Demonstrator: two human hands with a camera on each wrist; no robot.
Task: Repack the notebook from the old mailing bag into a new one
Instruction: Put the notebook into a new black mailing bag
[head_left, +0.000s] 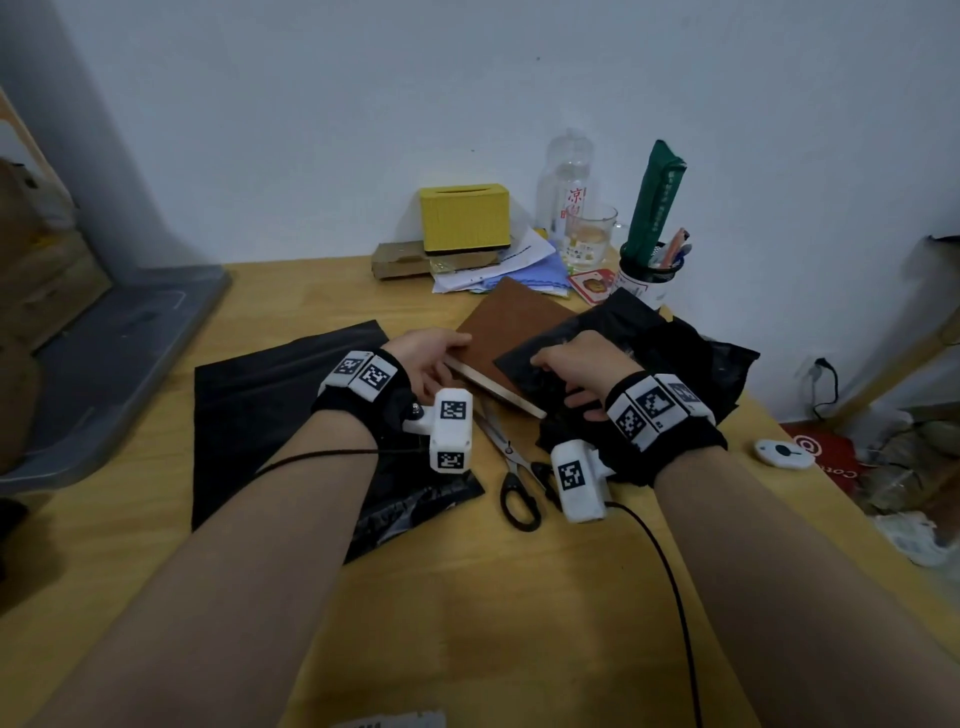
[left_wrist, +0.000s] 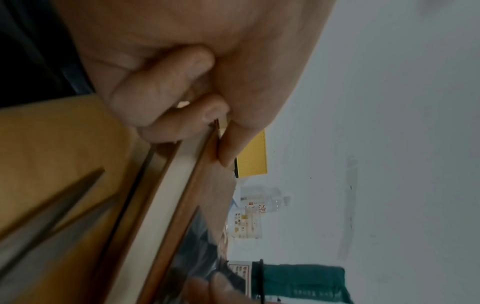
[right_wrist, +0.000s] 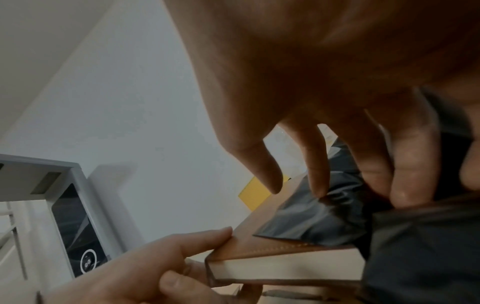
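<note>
A brown notebook (head_left: 511, 325) with cream page edges lies tilted at the table's middle, half out of a crumpled black mailing bag (head_left: 670, 358). My left hand (head_left: 434, 358) pinches the notebook's near-left corner, thumb on the cover and fingers under it; the left wrist view shows the same grip on the notebook (left_wrist: 179, 185). My right hand (head_left: 576, 369) grips the black bag's open edge over the cover; in the right wrist view its fingers bunch the bag (right_wrist: 324, 218) on the notebook (right_wrist: 280, 265). A flat black mailing bag (head_left: 270, 415) lies on the left under my left forearm.
Black-handled scissors (head_left: 511, 467) lie just in front of the notebook between my wrists. At the back stand a yellow box (head_left: 464, 218), papers, a bottle (head_left: 569, 182), a glass and a pen cup (head_left: 649, 275). A grey lid (head_left: 119, 343) sits left; a small white device (head_left: 783, 453) right.
</note>
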